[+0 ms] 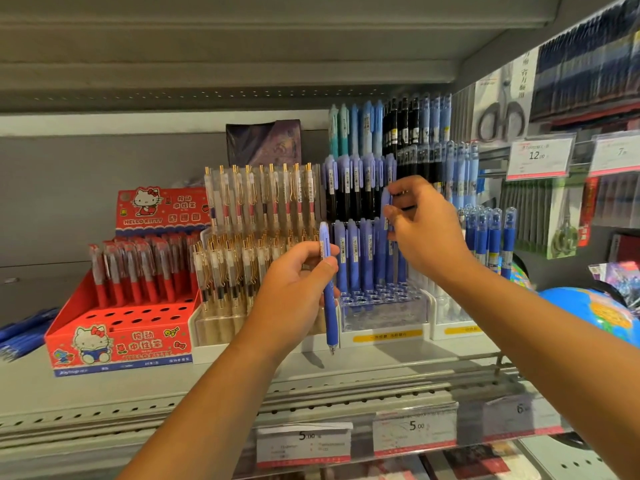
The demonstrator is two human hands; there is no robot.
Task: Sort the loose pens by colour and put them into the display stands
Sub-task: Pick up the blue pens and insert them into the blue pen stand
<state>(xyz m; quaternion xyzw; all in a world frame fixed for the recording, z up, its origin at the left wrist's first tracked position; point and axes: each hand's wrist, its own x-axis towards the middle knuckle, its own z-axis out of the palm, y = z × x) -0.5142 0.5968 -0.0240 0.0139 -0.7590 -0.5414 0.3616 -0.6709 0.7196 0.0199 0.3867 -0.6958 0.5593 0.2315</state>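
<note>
My left hand (294,271) is closed around a blue pen (329,289), holding it upright with the tip pointing down, just in front of the clear display stand (382,315) on the shelf (104,382). My right hand (424,230) is raised higher, with the fingers pinched on a second blue pen (386,206) at the middle tier of that same stand, among the blue-capped pens already standing there. The front holes of the stand's lowest tier stand open, with a row of blue pens (363,258) behind them. To the left sits a stand of clear pens with gold clips (256,216), and further left a red Hello Kitty box (121,327) holding red pens. A few more loose blue pens (24,330) lie on the shelf at the far left. Price tags (414,433) hang along the shelf's front edge
</note>
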